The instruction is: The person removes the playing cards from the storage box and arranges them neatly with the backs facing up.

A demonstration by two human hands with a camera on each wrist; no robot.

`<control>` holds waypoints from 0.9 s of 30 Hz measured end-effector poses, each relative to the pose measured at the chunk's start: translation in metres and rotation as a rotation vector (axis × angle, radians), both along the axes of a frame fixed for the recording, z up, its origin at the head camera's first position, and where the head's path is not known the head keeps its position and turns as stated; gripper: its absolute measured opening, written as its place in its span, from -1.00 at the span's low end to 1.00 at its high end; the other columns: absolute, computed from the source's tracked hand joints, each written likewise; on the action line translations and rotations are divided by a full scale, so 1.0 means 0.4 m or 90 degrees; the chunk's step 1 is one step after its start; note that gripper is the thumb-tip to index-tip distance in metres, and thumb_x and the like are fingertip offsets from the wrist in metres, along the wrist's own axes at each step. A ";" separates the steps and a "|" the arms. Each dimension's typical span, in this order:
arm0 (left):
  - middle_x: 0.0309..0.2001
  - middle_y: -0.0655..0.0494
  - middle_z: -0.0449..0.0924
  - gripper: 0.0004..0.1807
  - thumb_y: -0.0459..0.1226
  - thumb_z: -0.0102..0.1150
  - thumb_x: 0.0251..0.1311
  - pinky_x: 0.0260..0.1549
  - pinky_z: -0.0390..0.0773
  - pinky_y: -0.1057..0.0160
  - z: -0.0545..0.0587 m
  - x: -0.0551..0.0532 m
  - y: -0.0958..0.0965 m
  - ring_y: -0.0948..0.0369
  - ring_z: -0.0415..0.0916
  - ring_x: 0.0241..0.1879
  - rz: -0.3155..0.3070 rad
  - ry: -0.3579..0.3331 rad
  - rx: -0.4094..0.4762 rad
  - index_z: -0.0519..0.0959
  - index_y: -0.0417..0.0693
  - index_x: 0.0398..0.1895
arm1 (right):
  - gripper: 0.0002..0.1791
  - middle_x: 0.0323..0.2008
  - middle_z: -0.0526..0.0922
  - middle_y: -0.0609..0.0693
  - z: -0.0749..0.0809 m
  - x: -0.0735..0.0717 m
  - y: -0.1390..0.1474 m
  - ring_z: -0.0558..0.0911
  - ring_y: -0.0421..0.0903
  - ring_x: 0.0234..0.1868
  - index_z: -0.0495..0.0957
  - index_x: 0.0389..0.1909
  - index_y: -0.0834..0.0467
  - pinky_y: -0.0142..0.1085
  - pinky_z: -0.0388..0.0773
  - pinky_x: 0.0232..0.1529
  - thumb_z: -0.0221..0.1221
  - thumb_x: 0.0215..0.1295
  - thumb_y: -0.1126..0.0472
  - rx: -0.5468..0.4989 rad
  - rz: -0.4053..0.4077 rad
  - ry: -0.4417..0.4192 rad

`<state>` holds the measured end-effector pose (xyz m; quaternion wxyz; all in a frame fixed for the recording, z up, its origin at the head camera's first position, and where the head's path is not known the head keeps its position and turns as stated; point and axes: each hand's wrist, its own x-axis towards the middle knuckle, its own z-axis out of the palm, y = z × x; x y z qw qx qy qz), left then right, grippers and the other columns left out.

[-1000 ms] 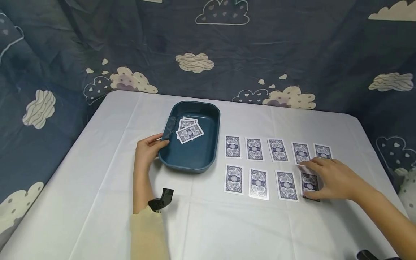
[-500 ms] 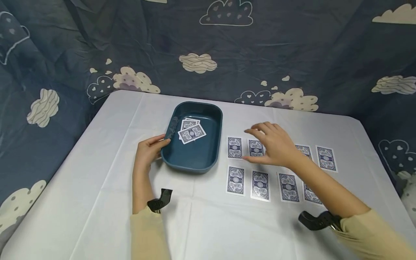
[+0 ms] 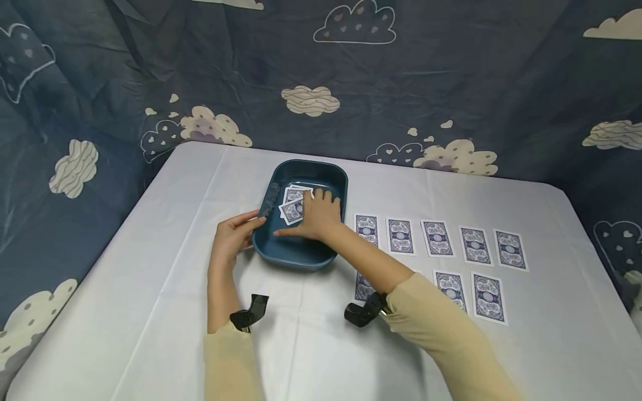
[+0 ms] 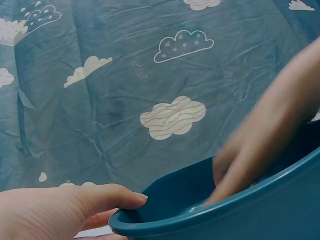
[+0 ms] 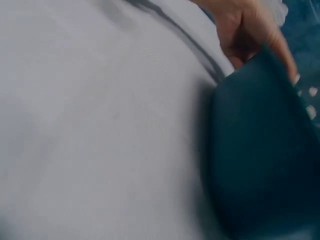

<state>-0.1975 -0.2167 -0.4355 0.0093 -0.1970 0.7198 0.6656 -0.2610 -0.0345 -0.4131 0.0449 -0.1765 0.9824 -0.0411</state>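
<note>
My left hand (image 3: 232,238) grips the left rim of a dark teal tray (image 3: 296,257), thumb over the edge and fingers outside. In the left wrist view, the thumb lies on the tray's rim (image 4: 165,227). Inside the tray is a small overlapping pile of face-down playing cards (image 3: 292,211), partly covered by my right hand (image 3: 321,216). That hand reaches down into the tray, thumb and fingers spread apart, with no card visible in it. Its fingertips are blurred in the left wrist view. The right wrist view shows mainly the tray's outer wall (image 5: 255,150).
Right of the tray, face-down playing cards (image 3: 437,238) lie in two rows on a white tablecloth (image 3: 165,267). My right forearm (image 3: 373,256) passes over some front-row cards. Behind the table hangs a dark cloud-patterned cloth (image 3: 241,67).
My right hand has left a card at the right end of the front row and crossed leftward over the rows into the tray. The left hand has stayed at the rim.
</note>
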 end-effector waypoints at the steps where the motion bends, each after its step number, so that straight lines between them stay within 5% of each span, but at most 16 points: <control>1: -0.23 0.19 0.63 -0.47 -0.04 0.38 -0.08 -0.50 0.55 0.41 -0.002 0.000 0.001 0.36 0.51 -0.47 -0.002 0.000 0.002 0.60 -0.03 0.00 | 0.37 0.18 0.29 0.27 -0.010 -0.005 -0.010 0.30 0.17 0.16 0.13 0.32 0.24 0.05 0.29 0.12 0.05 -0.42 -0.69 0.025 -0.023 -0.014; 5: -0.20 0.17 0.63 -0.50 -0.08 0.35 -0.03 -0.48 0.55 0.41 0.001 -0.001 0.002 0.35 0.52 -0.45 -0.006 -0.016 0.001 0.58 -0.04 0.03 | 0.40 0.19 0.25 0.31 -0.034 -0.024 -0.029 0.27 0.20 0.19 0.07 0.34 0.24 0.09 0.22 0.15 0.08 -0.45 -0.68 0.062 -0.067 -0.036; 14: -0.15 0.11 0.62 -0.51 -0.11 0.33 0.01 -0.47 0.55 0.39 0.006 -0.005 -0.002 0.31 0.54 -0.39 -0.010 -0.022 -0.008 0.57 -0.04 0.05 | 0.25 0.13 0.29 0.30 -0.031 -0.038 -0.040 0.28 0.20 0.16 0.15 0.23 0.29 0.11 0.22 0.15 0.24 -0.36 -0.52 -0.011 -0.107 -0.065; 20: -0.23 0.19 0.61 -0.50 -0.12 0.33 0.01 -0.46 0.56 0.39 0.009 -0.003 -0.003 0.31 0.55 -0.39 -0.010 -0.019 0.006 0.56 -0.07 0.06 | 0.17 0.10 0.32 0.31 -0.031 -0.038 -0.043 0.31 0.19 0.14 0.18 0.20 0.32 0.12 0.22 0.13 0.25 -0.26 -0.46 -0.029 -0.098 -0.057; 27: -0.28 0.22 0.62 -0.51 -0.14 0.33 0.01 -0.47 0.55 0.39 0.007 -0.001 0.003 0.31 0.55 -0.42 -0.016 -0.009 0.017 0.57 -0.09 0.05 | 0.18 0.05 0.33 0.29 -0.029 -0.035 -0.024 0.33 0.16 0.08 0.19 0.18 0.34 0.03 0.22 0.13 0.40 -0.37 -0.34 -0.106 -0.046 -0.025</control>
